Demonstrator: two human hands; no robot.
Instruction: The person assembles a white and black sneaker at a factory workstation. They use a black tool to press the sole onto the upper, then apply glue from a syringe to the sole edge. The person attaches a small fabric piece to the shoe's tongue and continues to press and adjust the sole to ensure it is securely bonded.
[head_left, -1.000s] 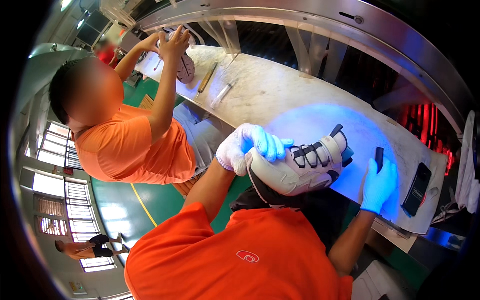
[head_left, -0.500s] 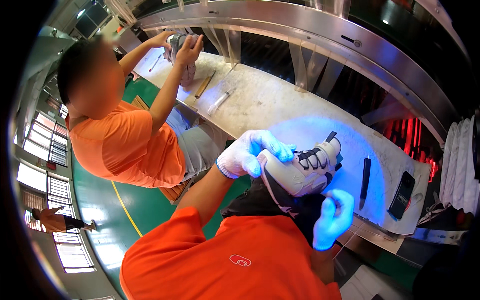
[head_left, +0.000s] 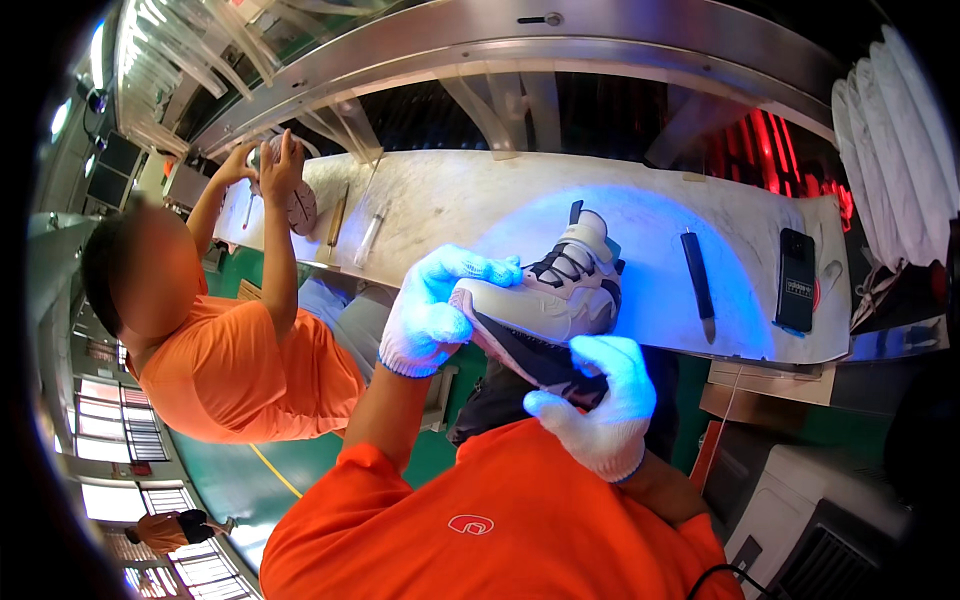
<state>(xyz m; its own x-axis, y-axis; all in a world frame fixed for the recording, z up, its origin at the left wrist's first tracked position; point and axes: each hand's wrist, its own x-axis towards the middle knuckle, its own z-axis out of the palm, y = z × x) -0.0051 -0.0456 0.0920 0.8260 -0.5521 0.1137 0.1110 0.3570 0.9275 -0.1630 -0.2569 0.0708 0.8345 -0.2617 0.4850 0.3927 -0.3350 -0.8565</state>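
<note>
A white and grey high-top sneaker with black laces is held between both gloved hands, lit by bluish light, over the near edge of the pale workbench. My left hand in a white glove grips the toe end. My right hand, also gloved, presses on the dark sole near the heel, below the shoe. A dark slim tool lies on the bench to the right of the shoe.
A black phone lies at the bench's right end. At the left a co-worker in an orange shirt holds another shoe up with both hands. Sticks and a tube lie on the bench between us. A metal conveyor frame runs behind.
My right hand left the dark tool on the bench and came down to the shoe's sole. The shoe has tilted, sole toward me. The co-worker keeps holding a shoe.
</note>
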